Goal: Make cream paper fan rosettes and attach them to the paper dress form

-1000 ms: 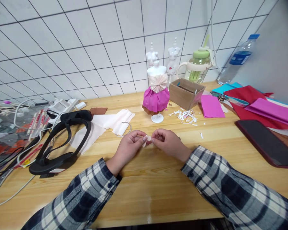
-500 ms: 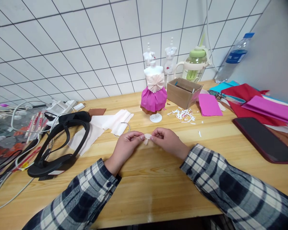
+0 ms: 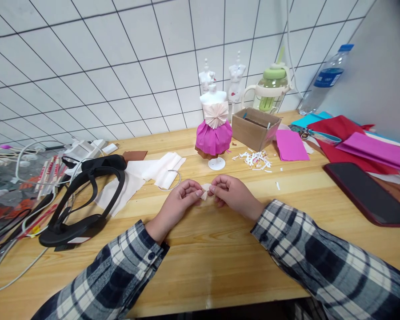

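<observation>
- Left hand [image 3: 180,200] and right hand [image 3: 231,195] meet low over the wooden table [image 3: 200,266], fingertips nearly touching.
- Small pale paper piece [image 3: 205,191] sits between the two sets of fingertips; both hands pinch it, thumb against forefinger, one on each side. Its exact fold is too small to tell.
- Other fingers of both hands curl inward, close together.
- Just beyond the fingertips: round white base of a small dress form [image 3: 215,129] wearing a pink paper skirt and a pale fan-shaped top.
- Beyond and left of the left fingers: white paper sheets [image 3: 146,171] with a thin wire ring lying on them.
- Further left: black headset [image 3: 83,200], with cables.
- Beyond and right of the right fingers: white paper shreds [image 3: 256,160], cardboard box [image 3: 256,129], pink sheet [image 3: 290,146].
- Far right: dark phone [image 3: 370,193], well apart from the hands.
</observation>
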`<action>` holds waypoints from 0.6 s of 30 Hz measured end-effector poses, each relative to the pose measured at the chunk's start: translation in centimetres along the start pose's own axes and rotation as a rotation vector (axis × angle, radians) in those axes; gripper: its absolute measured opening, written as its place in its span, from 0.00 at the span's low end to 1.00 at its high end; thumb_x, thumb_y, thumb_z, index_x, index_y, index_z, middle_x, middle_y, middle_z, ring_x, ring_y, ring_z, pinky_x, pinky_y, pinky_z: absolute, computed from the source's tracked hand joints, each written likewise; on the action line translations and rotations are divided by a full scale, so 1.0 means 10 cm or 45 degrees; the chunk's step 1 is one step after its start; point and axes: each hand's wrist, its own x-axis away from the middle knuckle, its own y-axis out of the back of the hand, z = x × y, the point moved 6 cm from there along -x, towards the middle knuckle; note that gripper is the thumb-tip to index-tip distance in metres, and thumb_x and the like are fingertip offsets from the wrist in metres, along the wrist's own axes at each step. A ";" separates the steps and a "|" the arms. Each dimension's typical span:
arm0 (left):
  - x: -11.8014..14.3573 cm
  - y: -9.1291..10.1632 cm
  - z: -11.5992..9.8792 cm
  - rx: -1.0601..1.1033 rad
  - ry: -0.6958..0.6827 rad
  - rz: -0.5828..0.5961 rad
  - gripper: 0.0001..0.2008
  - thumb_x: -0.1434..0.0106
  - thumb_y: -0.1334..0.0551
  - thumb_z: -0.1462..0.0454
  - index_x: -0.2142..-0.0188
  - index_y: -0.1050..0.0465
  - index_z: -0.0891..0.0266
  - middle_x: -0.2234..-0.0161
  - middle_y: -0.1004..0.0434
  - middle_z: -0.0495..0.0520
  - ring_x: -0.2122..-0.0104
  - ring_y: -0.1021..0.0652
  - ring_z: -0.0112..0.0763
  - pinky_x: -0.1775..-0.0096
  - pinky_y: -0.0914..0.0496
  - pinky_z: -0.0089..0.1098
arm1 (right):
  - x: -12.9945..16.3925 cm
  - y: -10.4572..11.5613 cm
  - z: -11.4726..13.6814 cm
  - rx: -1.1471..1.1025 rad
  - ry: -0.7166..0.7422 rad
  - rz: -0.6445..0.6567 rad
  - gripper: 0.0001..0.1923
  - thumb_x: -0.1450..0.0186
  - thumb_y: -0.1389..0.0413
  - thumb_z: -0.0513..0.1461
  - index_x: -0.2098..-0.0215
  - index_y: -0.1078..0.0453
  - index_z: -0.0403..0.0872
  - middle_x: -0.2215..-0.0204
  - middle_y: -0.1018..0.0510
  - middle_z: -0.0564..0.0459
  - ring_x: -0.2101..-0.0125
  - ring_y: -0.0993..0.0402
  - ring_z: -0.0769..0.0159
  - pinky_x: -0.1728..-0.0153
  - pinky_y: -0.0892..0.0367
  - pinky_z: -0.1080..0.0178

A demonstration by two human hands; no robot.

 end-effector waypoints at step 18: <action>0.00 0.01 0.03 -0.240 -0.008 0.016 0.16 0.46 0.30 0.53 0.68 0.26 0.63 0.70 0.21 0.51 0.71 0.25 0.29 0.67 0.32 0.28 | 0.03 -0.03 -0.01 0.211 -0.047 0.105 0.11 0.43 0.37 0.44 0.70 0.31 0.46 0.80 0.29 0.59 0.81 0.34 0.73 0.85 0.41 0.72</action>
